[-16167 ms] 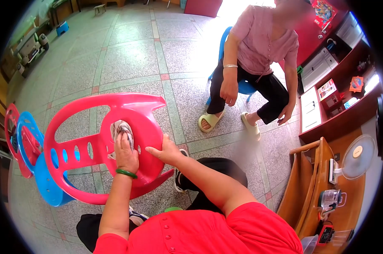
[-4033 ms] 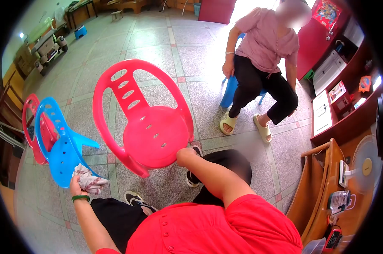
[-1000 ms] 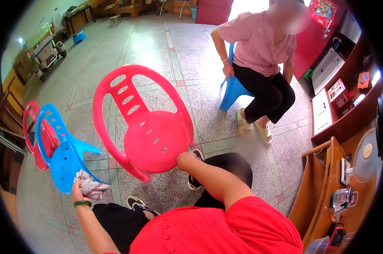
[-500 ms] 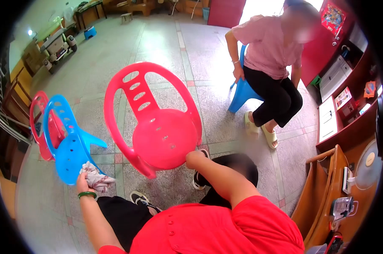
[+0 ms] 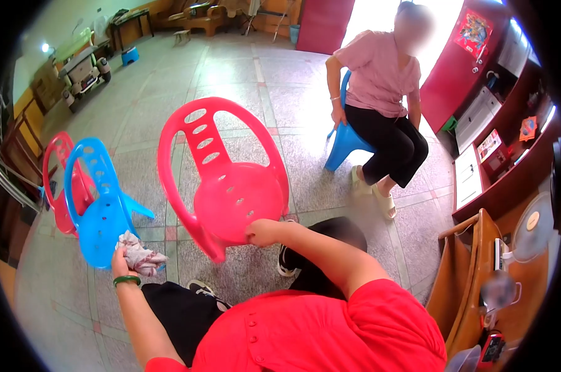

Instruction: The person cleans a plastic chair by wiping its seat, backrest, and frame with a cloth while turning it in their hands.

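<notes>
In front of me stands a red plastic armchair (image 5: 231,201) with a slotted back and small holes in its seat. My right hand (image 5: 263,233) is closed at the front edge of that seat, its fingers partly hidden. On the left, a crumpled whitish cloth (image 5: 142,255) with reddish marks is bunched in my left hand (image 5: 120,263), above a green bangle. Right behind the cloth is a blue plastic chair (image 5: 100,226), and a second red chair (image 5: 62,211) stands beyond it.
A person in a pink shirt (image 5: 379,80) sits on a blue chair (image 5: 348,149) at the right. Wooden furniture (image 5: 463,279) and a shelf unit (image 5: 478,177) line the right side. A scooter (image 5: 85,71) stands far left, near a small blue stool (image 5: 130,56).
My right hand has shifted left along the front edge of the red seat. The red chair sits slightly differently in view. My left hand still holds the cloth in much the same place.
</notes>
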A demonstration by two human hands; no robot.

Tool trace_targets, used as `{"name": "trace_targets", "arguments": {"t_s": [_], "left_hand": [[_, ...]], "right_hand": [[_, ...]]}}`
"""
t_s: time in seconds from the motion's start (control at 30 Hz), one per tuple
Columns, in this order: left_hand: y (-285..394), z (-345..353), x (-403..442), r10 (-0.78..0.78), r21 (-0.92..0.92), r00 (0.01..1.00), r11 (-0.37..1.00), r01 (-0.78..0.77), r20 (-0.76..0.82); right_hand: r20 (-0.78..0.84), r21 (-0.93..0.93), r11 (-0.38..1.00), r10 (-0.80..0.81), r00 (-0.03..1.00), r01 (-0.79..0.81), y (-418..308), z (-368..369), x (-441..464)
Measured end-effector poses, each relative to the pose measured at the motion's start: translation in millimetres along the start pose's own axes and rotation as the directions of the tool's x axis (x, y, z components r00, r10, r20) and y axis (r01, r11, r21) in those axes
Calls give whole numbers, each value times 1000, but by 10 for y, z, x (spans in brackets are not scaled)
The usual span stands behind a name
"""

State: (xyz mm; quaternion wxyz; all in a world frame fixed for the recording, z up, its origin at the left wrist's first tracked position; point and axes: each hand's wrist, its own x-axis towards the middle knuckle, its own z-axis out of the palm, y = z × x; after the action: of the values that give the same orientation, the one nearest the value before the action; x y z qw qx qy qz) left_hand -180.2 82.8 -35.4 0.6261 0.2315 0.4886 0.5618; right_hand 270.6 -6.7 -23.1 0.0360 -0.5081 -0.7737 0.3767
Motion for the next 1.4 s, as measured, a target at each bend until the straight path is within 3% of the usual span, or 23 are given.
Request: {"name": "trace_targets", "arguments": {"t_s": [0.03, 0.1, 0.17, 0.2, 0.27, 0.33, 0.4, 0.43, 0.5, 0.63, 0.73, 1.0, 1.07, 1.27, 1.4], "left_hand": [[19, 22, -39, -7, -3, 1000, 1000, 7, -24], [21, -22, -45, -9, -14, 999, 1000, 9, -35], [37, 4, -132, -5, -24, 999, 1000, 4, -43], [69, 4, -161, 5, -33, 999, 999, -6, -35], [65, -61, -126, -44, -50, 997, 998, 42, -57], [16, -125, -75, -1, -32, 998, 999, -2, -70], [31, -96, -106, -1, 20, 1000, 1000, 1, -15], [62, 8, -164, -9, 28, 996, 1000, 12, -88], [-62, -269, 119, -6, 37, 996, 999, 9, -91], [192, 197, -271, -41, -58, 991, 998, 34, -125], [91, 165, -346, -71, -31, 987, 997, 68, -143], [148, 103, -265, 23, -2, 996, 1000, -23, -87], [175, 193, -377, -70, -43, 996, 997, 67, -63], [80, -16, -192, -11, -37, 990, 999, 5, -143], [69, 15, -190, -57, -59, 997, 997, 53, -60]], "right_hand": [[-6, 176, 984, 41, 999, -39, -360, -197, -121], [-48, 410, 910, -33, 998, 50, -773, -416, -190], [-97, 730, 666, -118, 988, 152, -1125, -599, -297], [-201, 758, 585, -211, 957, 288, -1323, -715, -378], [-337, 803, 394, -318, 886, 447, -1642, -928, -581], [-421, 774, 361, -321, 848, 521, -2112, -1221, -1005], [-564, 612, 334, -451, 692, 717, -2355, -1359, -1294], [-591, 559, 277, -528, 610, 781, -2466, -1415, -1442], [-590, 465, 136, -689, 421, 875, -2687, -1473, -1733], [-517, 452, -50, -828, 216, 891, -2962, -1415, -1971], [-515, 470, -82, -834, 197, 879, -2986, -1366, -2013], [-533, 460, -135, -833, 151, 877, -2842, -1307, -1938], [-542, 471, -142, -825, 159, 871, -2765, -1349, -1890], [-574, 487, -188, -805, 150, 853, -2730, -1306, -1846], [-579, 493, -182, -798, 165, 851, -2759, -1268, -1847]]}}
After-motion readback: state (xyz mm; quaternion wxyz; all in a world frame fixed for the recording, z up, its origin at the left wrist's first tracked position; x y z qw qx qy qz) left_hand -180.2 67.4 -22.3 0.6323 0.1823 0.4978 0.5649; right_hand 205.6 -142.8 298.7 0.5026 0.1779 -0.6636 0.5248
